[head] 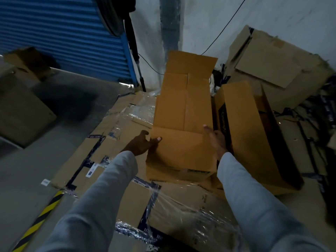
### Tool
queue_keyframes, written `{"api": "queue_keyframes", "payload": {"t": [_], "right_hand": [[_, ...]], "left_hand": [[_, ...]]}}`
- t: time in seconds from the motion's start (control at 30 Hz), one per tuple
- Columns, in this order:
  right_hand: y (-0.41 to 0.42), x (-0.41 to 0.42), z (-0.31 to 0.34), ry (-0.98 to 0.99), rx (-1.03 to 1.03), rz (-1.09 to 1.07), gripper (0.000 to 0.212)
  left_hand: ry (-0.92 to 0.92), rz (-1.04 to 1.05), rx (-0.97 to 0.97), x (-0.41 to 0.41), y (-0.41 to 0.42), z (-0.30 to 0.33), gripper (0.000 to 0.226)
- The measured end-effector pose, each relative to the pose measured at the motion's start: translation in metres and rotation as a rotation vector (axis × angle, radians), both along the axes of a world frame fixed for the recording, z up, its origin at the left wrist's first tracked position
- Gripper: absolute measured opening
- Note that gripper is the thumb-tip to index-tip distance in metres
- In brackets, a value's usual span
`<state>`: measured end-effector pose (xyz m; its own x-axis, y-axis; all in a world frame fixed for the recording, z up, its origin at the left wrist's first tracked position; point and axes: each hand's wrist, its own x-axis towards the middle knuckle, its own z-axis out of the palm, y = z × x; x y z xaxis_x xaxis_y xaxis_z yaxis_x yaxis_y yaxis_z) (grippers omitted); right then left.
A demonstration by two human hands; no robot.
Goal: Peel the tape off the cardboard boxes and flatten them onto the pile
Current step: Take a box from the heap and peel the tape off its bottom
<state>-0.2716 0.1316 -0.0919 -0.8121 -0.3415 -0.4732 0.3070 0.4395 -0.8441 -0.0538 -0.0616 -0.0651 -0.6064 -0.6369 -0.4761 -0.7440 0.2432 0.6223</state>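
- Your left hand [141, 144] grips the near-left edge of the opened cardboard box [181, 120], thumb on the near flap, fingers curled behind it.
- Your right hand [216, 138] lies along the box's near-right edge with fingers mostly straight, pressing rather than clamped; whether any finger hooks behind the panel cannot be told.
- The box rests on the pile of flattened cardboard [112, 153] on the floor, touching a second upright box [254, 135] on its right.
- Its long axis runs away from you toward the white wall [272, 20]; the far flap [190, 62] stands up and the near flap folds toward you.
- No tape is visible on this box's upper faces, so peeling appears done here, and flattening appears to be the step in hand. The underside is hidden.
- The next move calls for collapsing the walls sideways and pressing the panels down onto the pile.
- Plastic wrap [181, 211] and dark tape [91, 151] remain on the sheets beneath; footing for the box may be slippery.
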Motion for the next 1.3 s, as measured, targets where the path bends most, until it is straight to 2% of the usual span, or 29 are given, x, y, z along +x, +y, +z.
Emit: {"api": "queue_keyframes", "payload": {"t": [0.2,0.3,0.4,0.47,0.63,0.8,0.9,1.03,1.13,1.3], "right_hand": [[0.014,-0.024,-0.032,-0.114,0.029,0.227,0.105],[0.014,-0.020,-0.047,-0.203,0.018,0.158,0.101],[0.010,-0.020,-0.049,-0.181,-0.009,0.139,0.091],[0.013,-0.022,-0.037,-0.139,-0.050,0.152,0.084],[0.018,-0.038,0.016,-0.056,-0.165,0.167,0.064],[0.037,-0.039,0.056,0.028,-0.209,0.210,0.061],[0.053,-0.026,0.071,0.066,-0.270,0.228,0.055],[0.083,0.003,0.085,0.113,-0.315,0.222,0.049],[0.108,0.032,0.098,0.138,-0.338,0.174,0.047],[0.152,0.092,0.114,0.176,-0.349,0.082,0.038]], "left_hand": [[0.042,0.139,0.283,-0.021,-0.012,-0.032,0.108],[0.153,0.222,0.428,-0.032,-0.010,-0.049,0.119],[0.227,0.187,0.535,-0.039,-0.007,-0.055,0.100],[0.226,0.201,0.510,-0.039,-0.013,-0.052,0.090],[0.260,0.300,0.430,-0.043,-0.044,-0.022,0.089],[0.334,0.385,0.327,-0.038,0.013,0.076,0.101],[0.410,0.412,0.296,-0.031,0.033,0.091,0.077],[0.416,0.357,0.286,-0.015,0.051,0.102,0.102],[0.425,0.313,0.261,0.005,0.072,0.120,0.088],[0.425,0.189,0.264,0.039,0.077,0.120,0.103]]}}
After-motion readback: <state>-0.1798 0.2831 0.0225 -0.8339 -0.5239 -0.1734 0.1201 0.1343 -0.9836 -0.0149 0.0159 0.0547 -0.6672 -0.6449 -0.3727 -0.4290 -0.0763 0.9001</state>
